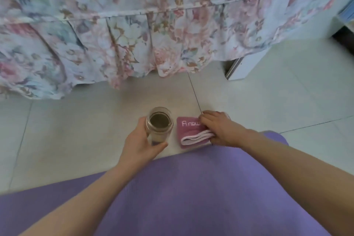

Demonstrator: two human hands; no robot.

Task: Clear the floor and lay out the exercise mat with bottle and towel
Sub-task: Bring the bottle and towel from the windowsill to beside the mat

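Head view: both hands at the far edge of the purple mat, one on the bottle, one on the towel.

Nearest lies the exercise mat, spread on the tiled floor. Just beyond its edge, the left hand has its fingers clamped round the upright clear bottle, and the right hand rests with curled fingers on the folded pink towel, just beside the bottle. Farther off hangs a floral bed skirt.
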